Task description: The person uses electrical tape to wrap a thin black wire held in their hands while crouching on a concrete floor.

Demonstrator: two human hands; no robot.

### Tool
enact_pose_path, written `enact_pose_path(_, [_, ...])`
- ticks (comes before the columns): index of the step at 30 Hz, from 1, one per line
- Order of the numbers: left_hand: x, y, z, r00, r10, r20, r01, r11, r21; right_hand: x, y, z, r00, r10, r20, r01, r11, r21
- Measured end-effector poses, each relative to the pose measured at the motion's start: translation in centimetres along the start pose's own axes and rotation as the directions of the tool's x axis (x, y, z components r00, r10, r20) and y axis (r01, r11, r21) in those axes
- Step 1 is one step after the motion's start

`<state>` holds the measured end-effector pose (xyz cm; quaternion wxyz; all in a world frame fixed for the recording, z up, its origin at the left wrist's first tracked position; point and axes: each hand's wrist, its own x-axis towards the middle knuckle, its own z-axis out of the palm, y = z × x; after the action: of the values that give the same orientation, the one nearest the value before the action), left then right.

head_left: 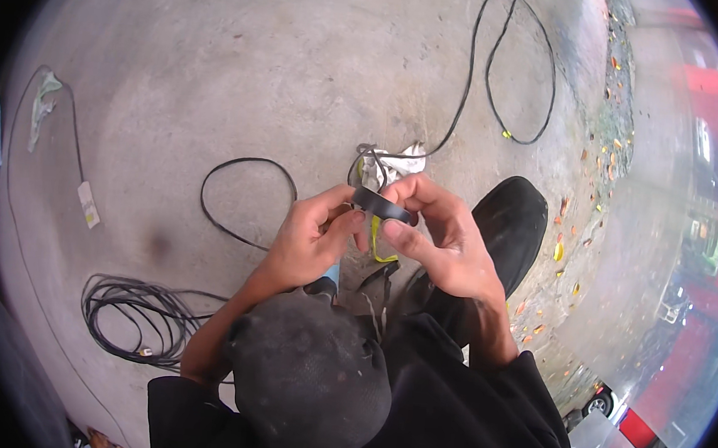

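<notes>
Between my two hands is a roll of black tape (381, 205). My right hand (449, 247) grips the roll, its thumb below and its fingers above. My left hand (317, 229) is closed at the roll's left side, thumb and index finger pinched together at the tape; some of its fingertips are hidden. Just beyond the hands, a black cable (443, 148) passes over a crumpled white piece (414, 155) on the floor. Beneath the hands a bright yellow strip (382, 246) shows, partly covered, near some dark pieces.
A coil of black cable (131, 325) lies on the concrete floor (178, 70) at left, and a cable loop (251, 161) sits nearer. Farther left are a white strip (88, 205) on a cord and a pale cloth (42, 110). A black shoe (513, 222) stands right of my hands.
</notes>
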<state>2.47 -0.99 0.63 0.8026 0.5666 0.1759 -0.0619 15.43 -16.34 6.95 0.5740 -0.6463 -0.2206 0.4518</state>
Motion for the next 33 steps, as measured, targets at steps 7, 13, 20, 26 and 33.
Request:
enact_pose_path(7, [-0.1, -1.2, 0.5, 0.996, 0.031, -0.081, -0.040, 0.992, -0.122, -0.6, 0.9, -1.1, 0.987, 0.134, -0.086, -0.158, 0.882, -0.444])
enact_pose_path(13, [0.4, -0.1, -0.2, 0.976, -0.218, -0.007, 0.200, 0.907, -0.370, -0.9, 2.6, 0.1, 0.991, 0.010, -0.135, -0.090, 0.795, -0.600])
enact_pose_path(20, [1.8, -0.7, 0.3, 0.988, -0.135, -0.072, 0.115, 0.964, -0.239, -0.1, 2.5, 2.1, 0.989, -0.133, -0.071, 0.033, 0.652, -0.758])
enact_pose_path(26, [1.3, -1.6, 0.9, 0.970, -0.151, -0.191, 0.084, 0.944, -0.318, 0.2, 4.7, 2.6, 0.963, -0.221, -0.152, 0.062, 0.734, -0.676])
enact_pose_path(33, [0.3, -2.0, 0.1, 0.962, -0.202, -0.185, 0.086, 0.864, -0.496, -0.5, 6.4, 3.5, 0.960, -0.202, -0.193, 0.070, 0.843, -0.533])
